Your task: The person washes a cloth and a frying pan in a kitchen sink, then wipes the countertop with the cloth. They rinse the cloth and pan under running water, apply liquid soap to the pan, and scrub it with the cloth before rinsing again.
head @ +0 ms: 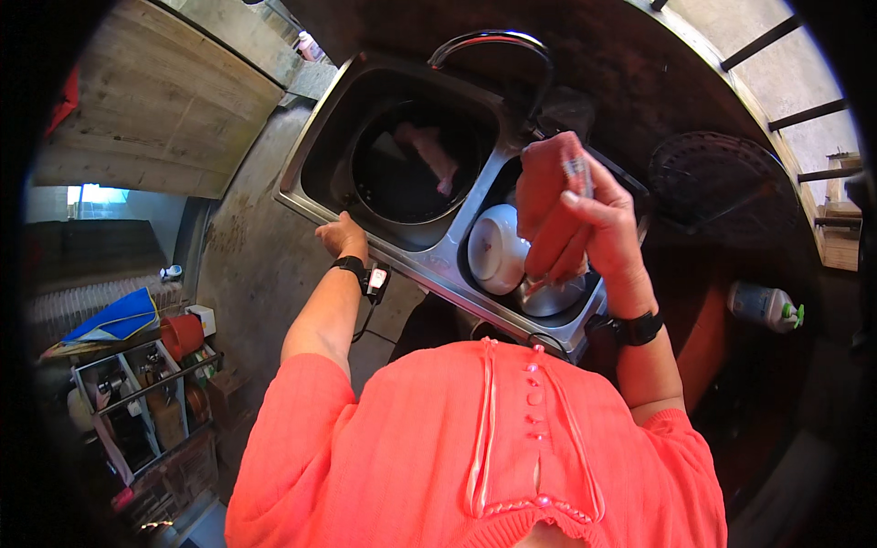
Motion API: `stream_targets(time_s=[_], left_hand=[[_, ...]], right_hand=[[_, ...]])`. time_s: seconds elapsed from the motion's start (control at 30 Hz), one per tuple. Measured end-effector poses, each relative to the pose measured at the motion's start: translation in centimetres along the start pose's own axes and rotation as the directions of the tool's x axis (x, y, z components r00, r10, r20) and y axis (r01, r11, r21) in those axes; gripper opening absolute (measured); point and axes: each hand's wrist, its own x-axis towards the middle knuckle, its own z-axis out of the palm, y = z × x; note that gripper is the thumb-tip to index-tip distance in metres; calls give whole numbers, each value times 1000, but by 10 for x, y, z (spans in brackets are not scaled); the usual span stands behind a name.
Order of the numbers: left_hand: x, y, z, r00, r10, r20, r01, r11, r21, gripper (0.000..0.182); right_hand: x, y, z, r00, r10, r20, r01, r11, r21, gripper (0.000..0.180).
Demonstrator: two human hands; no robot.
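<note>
In my right hand (613,219) is a bunched reddish-brown cloth (548,198), held up over the right basin of a double stainless-steel sink (438,264). Below the cloth, a white bowl (497,250) leans on its side, and a metal bowl (551,299) lies close by, partly covered. My left hand (344,236) is at the sink's front rim, by the left basin; its fingertips are partly hidden. A dark round pan (384,198) sits in that basin. Within it is a long pinkish piece (428,154), too dim to identify.
A curved chrome faucet (490,38) arches behind the basins. To the right are a dark openwork basket (719,178) and a bottle with a green cap (764,306). At left stand a wooden panel (171,96) and a rack of household items (137,404).
</note>
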Motion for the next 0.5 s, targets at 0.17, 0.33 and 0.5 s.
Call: stream_targets(time_s=[0.17,0.33,0.5], left_hand=[[1,0,1,1000,-13,6,13,1000,10,60],[4,-4,3,1000,-3,26,4,1000,-4,61],[11,-13,15,999,37,28,-35,998,-57,61]], right_hand=[[13,20,55,977,27,209,-87,955,284,75],[63,62,101,986,-118,120,110,991,69,86],[90,131,105,998,-30,-59,-40,438,-898,78]])
